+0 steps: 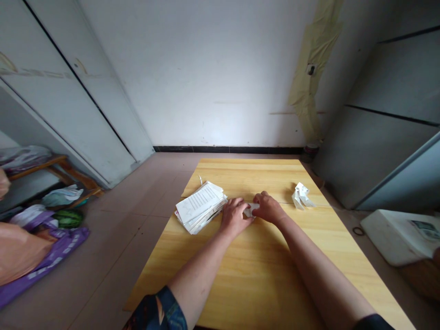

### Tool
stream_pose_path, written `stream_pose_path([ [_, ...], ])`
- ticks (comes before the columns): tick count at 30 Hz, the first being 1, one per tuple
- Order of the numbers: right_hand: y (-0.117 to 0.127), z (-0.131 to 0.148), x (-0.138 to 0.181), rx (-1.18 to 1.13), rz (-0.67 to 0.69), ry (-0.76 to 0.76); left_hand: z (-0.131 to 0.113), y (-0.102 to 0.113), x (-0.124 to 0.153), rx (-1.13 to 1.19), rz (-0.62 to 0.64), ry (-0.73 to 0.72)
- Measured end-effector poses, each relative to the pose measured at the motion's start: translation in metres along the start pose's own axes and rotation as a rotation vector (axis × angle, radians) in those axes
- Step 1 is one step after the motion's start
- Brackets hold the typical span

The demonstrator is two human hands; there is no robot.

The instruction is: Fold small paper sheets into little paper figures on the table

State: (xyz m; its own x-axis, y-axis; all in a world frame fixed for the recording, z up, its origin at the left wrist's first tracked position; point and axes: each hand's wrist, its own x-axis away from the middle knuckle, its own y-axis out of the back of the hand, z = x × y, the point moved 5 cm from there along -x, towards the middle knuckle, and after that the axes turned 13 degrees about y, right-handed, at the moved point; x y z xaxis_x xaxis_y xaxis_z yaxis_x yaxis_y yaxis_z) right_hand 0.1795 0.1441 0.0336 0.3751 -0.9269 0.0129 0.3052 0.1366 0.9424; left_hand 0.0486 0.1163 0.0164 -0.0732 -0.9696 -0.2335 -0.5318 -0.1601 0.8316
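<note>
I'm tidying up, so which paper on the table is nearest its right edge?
The creased white paper, alone right of the right hand; the stack lies left of the left hand, and the small paper is between both hands.

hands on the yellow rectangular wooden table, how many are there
2. The person's bare left hand is beside the fanned stack of white printed papers; the bare right hand is across from it, with a small white paper piece between them. No others show there.
</note>
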Motion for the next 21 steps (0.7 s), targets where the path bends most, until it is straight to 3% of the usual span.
stream_pose_path([
  [9, 0.0, -0.0019, -0.0004, 0.012, -0.031, 0.016, -0.0045, 0.0029, -0.0107, -0.051, 0.094, -0.006],
  [21, -0.0003, -0.0019, 0.0009, 0.01, -0.001, 0.025, 0.004, -0.0011, -0.009, -0.033, 0.062, -0.011],
])
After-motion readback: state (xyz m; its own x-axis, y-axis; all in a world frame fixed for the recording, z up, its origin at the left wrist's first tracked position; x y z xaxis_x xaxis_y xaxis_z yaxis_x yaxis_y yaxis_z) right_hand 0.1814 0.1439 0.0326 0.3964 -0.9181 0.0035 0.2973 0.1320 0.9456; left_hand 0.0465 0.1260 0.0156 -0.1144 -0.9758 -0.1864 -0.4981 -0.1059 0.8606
